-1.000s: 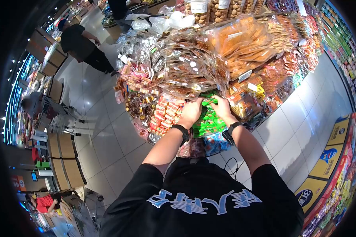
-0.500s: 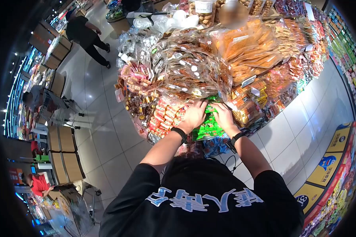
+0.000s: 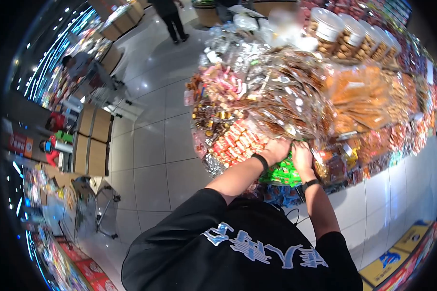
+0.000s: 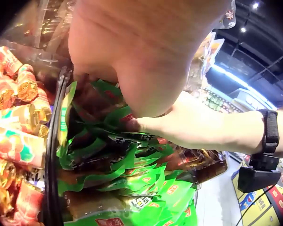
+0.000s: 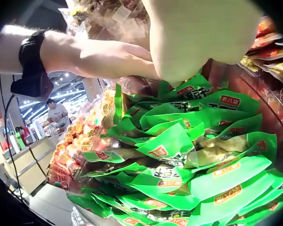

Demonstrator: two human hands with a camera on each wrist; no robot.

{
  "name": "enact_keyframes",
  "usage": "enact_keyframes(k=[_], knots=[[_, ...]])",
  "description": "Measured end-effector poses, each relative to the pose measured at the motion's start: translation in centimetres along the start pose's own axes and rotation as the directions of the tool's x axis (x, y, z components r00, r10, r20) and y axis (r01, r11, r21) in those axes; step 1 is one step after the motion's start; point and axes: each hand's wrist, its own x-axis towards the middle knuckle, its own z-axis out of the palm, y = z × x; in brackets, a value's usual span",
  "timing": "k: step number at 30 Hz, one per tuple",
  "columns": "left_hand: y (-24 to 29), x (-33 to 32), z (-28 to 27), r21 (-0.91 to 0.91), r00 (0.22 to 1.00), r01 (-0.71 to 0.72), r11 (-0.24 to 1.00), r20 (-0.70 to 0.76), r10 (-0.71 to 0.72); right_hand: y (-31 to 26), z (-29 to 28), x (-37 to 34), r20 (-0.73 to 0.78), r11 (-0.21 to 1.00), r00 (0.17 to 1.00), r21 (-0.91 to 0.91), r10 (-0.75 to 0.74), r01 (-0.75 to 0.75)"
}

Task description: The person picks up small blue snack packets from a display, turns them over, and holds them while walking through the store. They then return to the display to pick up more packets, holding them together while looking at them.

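Green packets handled at a shop display

At the far left of the head view, a person (image 3: 77,63) is seen beside a cart (image 3: 101,83), above a pale brown counter (image 3: 93,138). Next, a tiled floor (image 3: 148,165) is crossed by dark joints; at its top, a person in dark clothes (image 3: 171,19) is partly shown. From the middle rightward, a broad heap of packaged snacks is spread: dark sweets (image 3: 211,118), red rolls (image 3: 234,142), flat brown packs (image 3: 298,99), then orange packs (image 3: 359,94), with jars (image 3: 327,31) lined up behind. Yellow panels (image 3: 383,264) are set at the lower right.

The green packets (image 3: 284,174) are found at the near edge of the heap, just right of the red rolls. Their far end is reached into by the left hand (image 3: 277,149) and, beside it, the right hand (image 3: 302,155). Most fingers are hidden on both; whether they are apart, together or clamped on a packet cannot be told.

By the left wrist view alone, a dark divider (image 4: 53,150) is revealed between rolls and packets, and the right thumb (image 4: 139,125) is seen laid against the packets. By the right wrist view, red labels (image 5: 159,151) are shown clearly on the packets.
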Motion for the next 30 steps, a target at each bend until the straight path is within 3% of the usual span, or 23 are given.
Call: enact_keyframes(k=[2, 5, 6, 10, 12, 17, 23, 26, 27, 28, 30], knots=[[0.4, -0.7, 1.0, -0.012, 0.973, -0.033, 0.999, -0.228, 0.03, -1.0, -1.9, -0.3, 0.013, 1.0, 1.0, -0.012, -0.01, 0.01], [0.6, -1.5, -0.4, 0.057, 0.973, -0.091, 0.994, -0.207, 0.101, -1.6, -3.2, -1.3, -0.07, 1.0, 0.997, 0.004, -0.013, 0.013], [-0.1, -1.0, 1.3, 0.042, 0.921, -0.14, 0.989, -0.361, 0.146, -1.7, -3.3, -1.5, -0.088, 0.999, 0.996, 0.042, 0.003, 0.001], [-0.5, -1.5, -0.2, 0.145, 0.793, -0.27, 0.952, -0.526, 0.305, -0.3, -2.3, -2.3, -0.113, 0.989, 0.993, 0.141, -0.02, 0.036], [-0.9, -1.7, 0.0, 0.123, 0.822, -0.241, 0.963, -0.501, 0.27, 0.1, -1.7, -2.3, -0.147, 0.98, 0.988, 0.18, -0.055, 0.082], [-2.1, -0.8, 2.8, 0.199, 0.763, -0.248, 0.948, -0.563, 0.318, 0.3, -0.1, -2.7, -0.151, 0.968, 0.988, 0.243, -0.03, 0.066], [-1.6, 1.4, 5.6, 0.181, 0.946, -0.131, 0.975, -0.272, 0.178, 0.7, 0.4, -2.5, -0.116, 0.987, 0.992, 0.153, -0.041, 0.059], [-1.1, -1.0, 2.6, 0.056, 0.906, -0.186, 0.981, -0.377, 0.193, 0.1, -0.8, -2.4, -0.055, 0.993, 0.998, 0.112, -0.035, 0.041], [-1.5, -1.6, 2.2, 0.035, 0.921, -0.228, 0.973, -0.317, 0.227, -0.3, -1.2, -2.6, -0.067, 0.989, 0.997, 0.134, -0.046, 0.055], [-1.7, -2.2, 1.3, -0.063, 0.963, -0.224, 0.973, -0.167, 0.211, -0.8, -1.6, -2.6, -0.077, 0.985, 0.995, 0.159, -0.062, 0.074], [-3.0, -3.1, 2.8, -0.023, 0.927, -0.252, 0.968, -0.292, 0.234, 0.1, 0.0, -3.4, -0.162, 0.99, 0.981, 0.071, -0.106, 0.119]])
